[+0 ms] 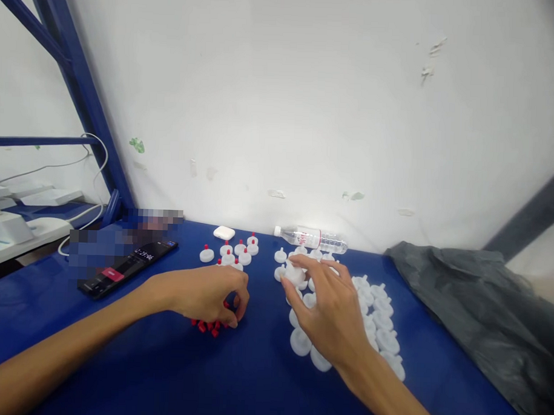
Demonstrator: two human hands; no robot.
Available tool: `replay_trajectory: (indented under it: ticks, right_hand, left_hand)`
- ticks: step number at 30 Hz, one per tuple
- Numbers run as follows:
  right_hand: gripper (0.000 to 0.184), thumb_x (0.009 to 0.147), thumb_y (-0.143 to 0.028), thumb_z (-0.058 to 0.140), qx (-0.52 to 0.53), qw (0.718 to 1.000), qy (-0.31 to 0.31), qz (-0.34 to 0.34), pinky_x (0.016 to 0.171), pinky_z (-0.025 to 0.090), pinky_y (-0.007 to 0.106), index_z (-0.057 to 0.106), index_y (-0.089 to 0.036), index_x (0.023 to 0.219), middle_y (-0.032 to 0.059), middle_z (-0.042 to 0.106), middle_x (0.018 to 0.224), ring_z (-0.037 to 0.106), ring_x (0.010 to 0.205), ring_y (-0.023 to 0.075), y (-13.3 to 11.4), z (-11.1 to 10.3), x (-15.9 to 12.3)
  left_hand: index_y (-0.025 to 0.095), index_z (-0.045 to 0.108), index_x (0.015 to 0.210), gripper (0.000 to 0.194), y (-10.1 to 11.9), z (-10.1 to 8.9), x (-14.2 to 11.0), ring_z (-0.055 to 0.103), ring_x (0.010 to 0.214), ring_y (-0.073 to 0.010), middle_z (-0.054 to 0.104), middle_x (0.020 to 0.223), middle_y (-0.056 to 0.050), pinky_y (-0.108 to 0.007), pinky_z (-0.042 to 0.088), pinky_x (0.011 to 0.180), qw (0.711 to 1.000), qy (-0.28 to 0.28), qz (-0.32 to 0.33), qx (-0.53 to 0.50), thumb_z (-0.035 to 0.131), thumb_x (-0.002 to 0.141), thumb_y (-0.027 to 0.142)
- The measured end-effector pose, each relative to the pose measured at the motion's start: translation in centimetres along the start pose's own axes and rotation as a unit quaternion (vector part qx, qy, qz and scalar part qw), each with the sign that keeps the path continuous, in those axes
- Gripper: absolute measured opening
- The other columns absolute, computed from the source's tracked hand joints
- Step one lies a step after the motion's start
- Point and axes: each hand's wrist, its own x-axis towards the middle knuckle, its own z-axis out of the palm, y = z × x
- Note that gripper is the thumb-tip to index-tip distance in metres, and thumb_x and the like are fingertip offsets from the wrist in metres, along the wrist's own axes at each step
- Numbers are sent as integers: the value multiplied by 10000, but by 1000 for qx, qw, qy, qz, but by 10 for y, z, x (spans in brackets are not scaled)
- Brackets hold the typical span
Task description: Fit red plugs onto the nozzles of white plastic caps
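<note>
My right hand [332,306] pinches a white nozzle cap [295,273] between thumb and fingers, raised a little above the others. Beneath and around that hand lie several more white nozzle caps [301,341], round discs with a short spout. My left hand [213,295] is curled down over a small pile of red tip caps [214,333], its thumb and forefinger drawn together at the table. What sits between those fingertips is hidden. Beyond the left hand stand several white caps with red tips fitted [207,254], spouts upward.
A clear plastic bottle [312,238] lies along the wall, with a white earbud case [224,233] left of it. A phone [127,269] rests at the left. A dark grey bag [464,323] covers the right side. A blue metal frame [76,85] rises at the left.
</note>
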Motion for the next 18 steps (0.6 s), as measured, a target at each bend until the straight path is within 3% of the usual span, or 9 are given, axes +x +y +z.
replay_trajectory:
  ticks: [4,9,15,18]
  right_hand:
    - [283,1087,-230,637,18,1000,5,6,1020,582,562,594,-308,1356,31,829,1026,788,807,279,-3,-1,0]
    - [292,1088,-240,646,18,1000,-17,1,1036,582,580,572,-280,1367,45,826,1012,794,822,282,-1,2,-2]
    - [387,1074,-205,629,40,998,-51,-25,1027,635,567,539,-287,1440,63,827,1113,803,944,295,0,6,-5]
    - [437,1046,-161,640,47,996,-69,-38,966,673,547,531,-288,1449,70,817,1111,803,1000,310,-2,5,-4]
  left_hand:
    - [316,832,811,216,-5,4,1,714,939,-210,752,978,28,-293,501,844,999,20,20,-16,805,861,107]
    - [272,802,977,59,-8,2,6,667,931,-196,782,1007,17,-299,481,844,992,99,47,-57,743,978,276]
    - [253,799,1135,285,-8,8,15,605,850,-187,778,1056,-24,-309,474,739,964,227,48,-131,577,1069,420]
    - [245,806,1090,325,-7,15,19,624,805,-181,776,1031,-32,-313,490,710,950,261,44,-167,563,1068,461]
